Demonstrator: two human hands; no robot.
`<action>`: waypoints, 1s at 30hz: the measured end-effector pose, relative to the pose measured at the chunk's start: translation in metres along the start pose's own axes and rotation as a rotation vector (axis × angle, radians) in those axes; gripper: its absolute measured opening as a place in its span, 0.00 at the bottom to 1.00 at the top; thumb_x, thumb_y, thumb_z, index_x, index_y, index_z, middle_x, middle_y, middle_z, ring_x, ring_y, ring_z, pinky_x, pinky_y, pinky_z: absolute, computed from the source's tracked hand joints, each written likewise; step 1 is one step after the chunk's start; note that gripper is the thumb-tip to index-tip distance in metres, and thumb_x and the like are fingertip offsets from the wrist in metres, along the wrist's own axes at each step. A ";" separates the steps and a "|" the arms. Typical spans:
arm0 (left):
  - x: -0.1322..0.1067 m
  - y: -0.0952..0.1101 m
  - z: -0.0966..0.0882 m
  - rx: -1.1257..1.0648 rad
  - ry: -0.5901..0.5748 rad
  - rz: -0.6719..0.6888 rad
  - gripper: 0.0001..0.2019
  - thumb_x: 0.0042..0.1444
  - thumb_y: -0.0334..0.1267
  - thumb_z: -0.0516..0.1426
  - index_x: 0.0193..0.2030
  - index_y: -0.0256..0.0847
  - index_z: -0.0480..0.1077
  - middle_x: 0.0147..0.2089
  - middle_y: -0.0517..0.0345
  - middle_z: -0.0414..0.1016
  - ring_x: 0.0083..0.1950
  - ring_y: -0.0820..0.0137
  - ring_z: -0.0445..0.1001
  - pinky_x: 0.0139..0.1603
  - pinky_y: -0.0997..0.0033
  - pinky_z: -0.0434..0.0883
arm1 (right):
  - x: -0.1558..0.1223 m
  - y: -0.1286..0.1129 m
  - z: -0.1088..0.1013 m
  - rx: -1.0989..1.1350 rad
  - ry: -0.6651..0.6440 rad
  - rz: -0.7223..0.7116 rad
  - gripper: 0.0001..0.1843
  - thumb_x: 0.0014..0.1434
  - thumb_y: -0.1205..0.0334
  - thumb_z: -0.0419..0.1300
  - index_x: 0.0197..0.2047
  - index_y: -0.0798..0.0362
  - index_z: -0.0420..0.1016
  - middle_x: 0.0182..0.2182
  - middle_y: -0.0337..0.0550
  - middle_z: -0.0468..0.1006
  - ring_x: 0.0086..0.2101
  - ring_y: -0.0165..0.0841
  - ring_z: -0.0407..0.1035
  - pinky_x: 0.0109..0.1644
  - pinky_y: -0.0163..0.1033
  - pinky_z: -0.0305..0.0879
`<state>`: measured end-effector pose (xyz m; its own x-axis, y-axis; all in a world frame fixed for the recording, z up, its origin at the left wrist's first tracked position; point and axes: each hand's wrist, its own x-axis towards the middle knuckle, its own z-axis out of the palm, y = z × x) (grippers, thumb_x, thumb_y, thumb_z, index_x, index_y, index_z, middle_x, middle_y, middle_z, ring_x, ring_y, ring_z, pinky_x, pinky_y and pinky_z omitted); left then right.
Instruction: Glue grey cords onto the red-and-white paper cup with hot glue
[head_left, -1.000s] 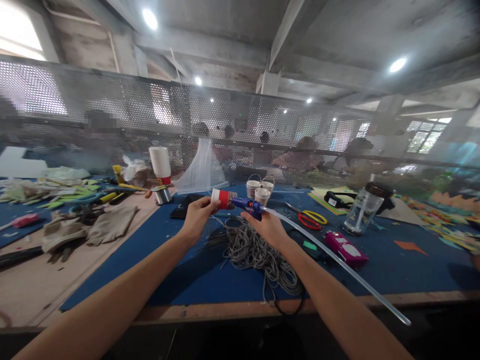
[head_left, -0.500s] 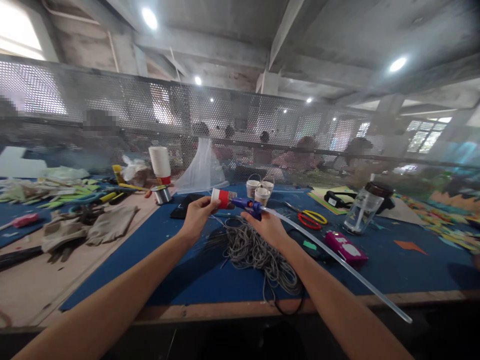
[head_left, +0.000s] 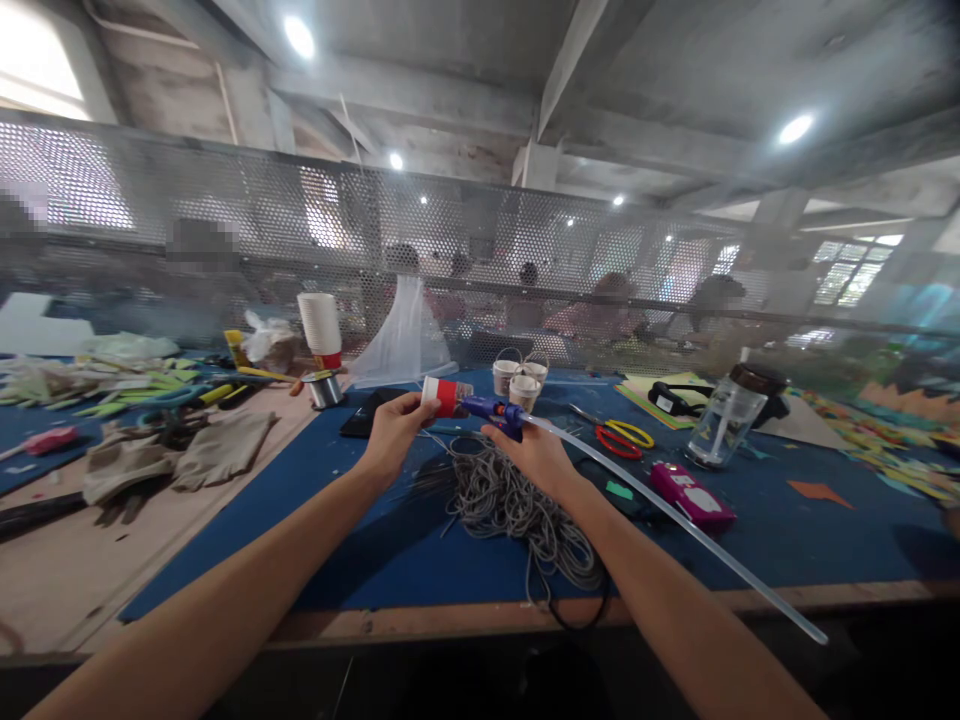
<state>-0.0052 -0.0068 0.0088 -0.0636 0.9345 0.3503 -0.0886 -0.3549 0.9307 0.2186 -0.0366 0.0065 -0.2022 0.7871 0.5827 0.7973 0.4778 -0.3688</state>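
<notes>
We work over a blue mat (head_left: 300, 560) with a heap of grey cord (head_left: 495, 490) on it. From our glue gun (head_left: 504, 412) a long clear glue stick (head_left: 750, 578) reaches past the mat's near edge; a knock there could jerk the nozzle toward our left hand (head_left: 394, 430). Our right hand (head_left: 536, 450) is wrapped round the gun. Our left pinches a paper cup (head_left: 445, 398) above the mat, before the nozzle; squeezing hard could dent it. It lies sideways, white, red-banded, brownish toward the nozzle.
</notes>
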 end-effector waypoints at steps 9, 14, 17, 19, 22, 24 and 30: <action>0.000 0.001 -0.001 0.006 0.008 -0.008 0.15 0.44 0.47 0.66 0.34 0.37 0.79 0.34 0.54 0.79 0.35 0.66 0.71 0.42 0.66 0.67 | -0.001 -0.004 -0.004 -0.008 -0.011 0.039 0.25 0.62 0.38 0.54 0.48 0.49 0.77 0.40 0.46 0.82 0.43 0.43 0.75 0.45 0.40 0.66; -0.001 0.002 0.000 0.006 0.002 0.002 0.16 0.45 0.47 0.66 0.35 0.38 0.79 0.34 0.54 0.79 0.35 0.67 0.72 0.41 0.67 0.67 | 0.000 -0.003 -0.003 -0.028 -0.015 0.029 0.25 0.62 0.38 0.54 0.47 0.50 0.77 0.39 0.47 0.82 0.43 0.44 0.75 0.44 0.40 0.66; -0.001 0.002 -0.001 -0.002 0.000 0.010 0.15 0.44 0.47 0.66 0.35 0.37 0.79 0.34 0.55 0.79 0.35 0.67 0.72 0.41 0.67 0.67 | -0.001 -0.002 -0.001 -0.032 -0.015 0.024 0.26 0.62 0.37 0.53 0.47 0.49 0.77 0.40 0.47 0.82 0.42 0.44 0.75 0.44 0.40 0.66; 0.000 0.002 -0.001 -0.001 0.003 0.013 0.15 0.45 0.47 0.66 0.34 0.37 0.79 0.34 0.55 0.79 0.35 0.67 0.72 0.41 0.67 0.67 | -0.001 -0.001 0.000 -0.033 -0.013 0.022 0.26 0.62 0.37 0.53 0.47 0.49 0.77 0.40 0.47 0.82 0.42 0.44 0.75 0.44 0.41 0.66; 0.000 0.002 -0.001 0.003 0.008 0.015 0.15 0.45 0.47 0.66 0.34 0.37 0.79 0.34 0.55 0.78 0.35 0.67 0.71 0.42 0.66 0.67 | -0.002 0.000 0.000 -0.025 -0.020 0.017 0.26 0.62 0.37 0.53 0.47 0.49 0.77 0.40 0.47 0.82 0.42 0.44 0.75 0.44 0.41 0.66; 0.001 0.001 -0.001 -0.004 0.009 0.014 0.15 0.45 0.47 0.66 0.34 0.37 0.79 0.34 0.54 0.78 0.35 0.67 0.71 0.42 0.66 0.68 | -0.002 0.000 0.000 -0.020 -0.031 0.016 0.26 0.62 0.36 0.53 0.48 0.49 0.76 0.40 0.46 0.82 0.43 0.43 0.75 0.44 0.40 0.66; 0.002 0.000 -0.002 -0.013 0.017 0.015 0.15 0.44 0.46 0.66 0.34 0.37 0.79 0.33 0.54 0.78 0.35 0.66 0.72 0.42 0.65 0.68 | -0.002 -0.001 -0.001 -0.032 -0.045 0.017 0.27 0.63 0.36 0.52 0.47 0.49 0.76 0.40 0.47 0.82 0.43 0.44 0.75 0.44 0.40 0.66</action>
<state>-0.0072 -0.0048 0.0098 -0.0814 0.9286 0.3621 -0.1002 -0.3691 0.9240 0.2190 -0.0389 0.0070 -0.2132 0.8123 0.5429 0.8185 0.4519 -0.3547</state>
